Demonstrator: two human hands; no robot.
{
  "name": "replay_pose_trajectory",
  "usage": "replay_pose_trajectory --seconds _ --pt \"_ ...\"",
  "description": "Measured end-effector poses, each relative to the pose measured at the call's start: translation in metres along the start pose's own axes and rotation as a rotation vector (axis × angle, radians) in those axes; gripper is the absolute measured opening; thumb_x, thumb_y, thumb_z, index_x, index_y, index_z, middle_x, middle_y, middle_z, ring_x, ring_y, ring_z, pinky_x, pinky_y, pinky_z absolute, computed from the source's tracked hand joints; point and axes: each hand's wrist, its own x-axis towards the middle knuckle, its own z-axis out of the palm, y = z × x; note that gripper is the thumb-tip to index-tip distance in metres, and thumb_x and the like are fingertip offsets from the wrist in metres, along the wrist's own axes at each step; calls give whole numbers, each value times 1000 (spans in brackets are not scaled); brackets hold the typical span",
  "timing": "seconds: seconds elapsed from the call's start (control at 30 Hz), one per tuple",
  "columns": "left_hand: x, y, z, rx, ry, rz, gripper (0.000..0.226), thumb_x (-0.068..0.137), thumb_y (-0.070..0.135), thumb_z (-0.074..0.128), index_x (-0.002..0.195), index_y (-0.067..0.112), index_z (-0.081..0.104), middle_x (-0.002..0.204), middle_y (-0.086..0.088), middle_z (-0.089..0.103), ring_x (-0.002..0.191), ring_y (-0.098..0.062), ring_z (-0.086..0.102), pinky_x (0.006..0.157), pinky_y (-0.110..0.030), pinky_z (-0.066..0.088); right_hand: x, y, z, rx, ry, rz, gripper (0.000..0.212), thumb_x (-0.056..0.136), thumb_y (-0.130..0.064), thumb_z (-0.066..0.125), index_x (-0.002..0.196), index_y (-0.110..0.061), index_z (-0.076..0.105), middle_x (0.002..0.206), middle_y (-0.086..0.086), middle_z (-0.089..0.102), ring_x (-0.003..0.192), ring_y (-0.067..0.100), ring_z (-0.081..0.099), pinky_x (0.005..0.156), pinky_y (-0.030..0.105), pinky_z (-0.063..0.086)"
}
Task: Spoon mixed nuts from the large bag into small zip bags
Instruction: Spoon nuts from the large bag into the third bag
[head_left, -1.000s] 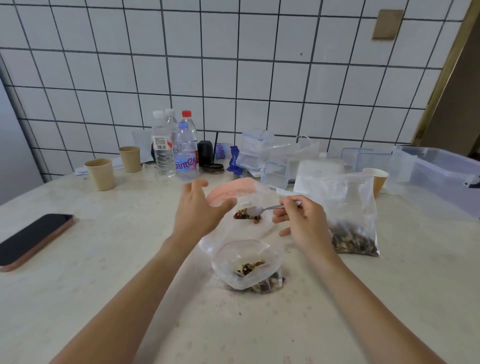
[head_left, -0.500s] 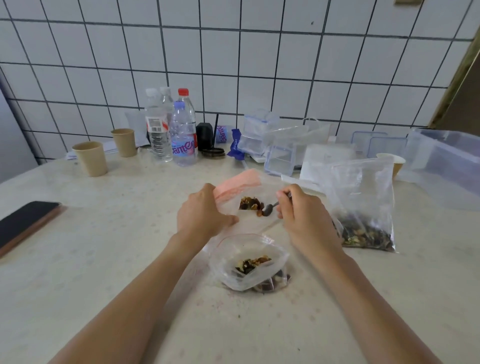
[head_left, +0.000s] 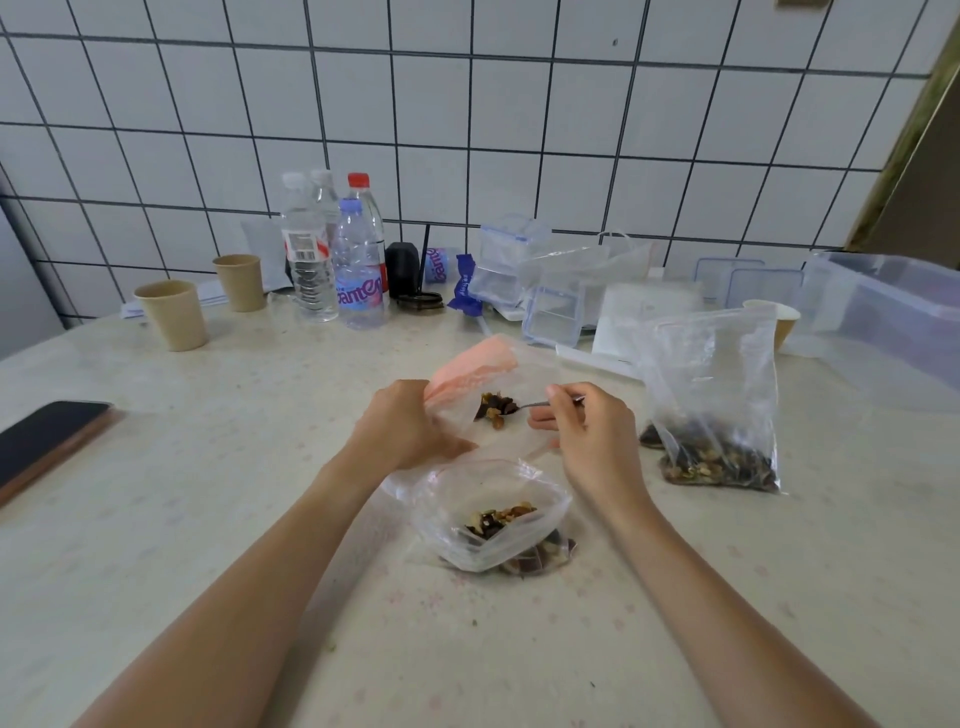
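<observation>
Clear plastic, the small zip bag (head_left: 493, 514) nearest the wrists is already partly filled. A second, pink-topped small zip bag (head_left: 480, 382) is pinched open by the left hand (head_left: 402, 431). A loaded metal spoon (head_left: 506, 408) is gripped by the right hand (head_left: 587, 436) at its mouth. The large clear bag of mixed nuts (head_left: 714, 405) stands just right of that hand, nuts remaining.

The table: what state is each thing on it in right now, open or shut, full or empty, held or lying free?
Left hand: grips the pink-topped zip bag's rim.
Pink-topped zip bag: held open, nuts going in.
Right hand: pinches the spoon.
Spoon: loaded, inside the bag's mouth.
Near zip bag: open, partly filled, lying free.
Large bag: upright, open, nuts at the bottom.
Phone: screen dark.
Bottles: capped, upright.
</observation>
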Motion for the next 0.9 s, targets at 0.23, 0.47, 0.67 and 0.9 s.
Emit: replay_pose_trajectory --seconds 0.23,0.47,0.67,0.9 --pt "-6 3 -4 -333 167 7 41 93 44 71 86 4 73 72 -9 70 60 -22 59 57 -32 45 -1 1 2 23 -58 37 22 108 -27 51 109 -15 68 95 -5 77 81 4 75 79 40 62" --pt "-7 4 -1 -326 336 50 23 102 28 60 85 15 68 73 -2 67 64 -18 60 55 -31 42 1 0 -3 204 -17 149 17 109 -22 47 101 -22 62 94 3 76 74 11 77 58 36 63" --pt "-6 4 2 -311 363 77 17 102 23 59 91 14 70 74 -1 68 67 -19 63 56 -35 47 2 1 -6 406 -7 325 18 110 -21 46 107 -14 63 95 10 78 78 20 79 62 39 65" --pt "-3 2 4 -349 379 103 19 101 24 61 84 19 67 68 5 63 60 -11 54 51 -27 35 1 -1 -10 562 4 415 21 109 -20 49 108 -5 65 85 10 80 81 27 80 55 35 63"
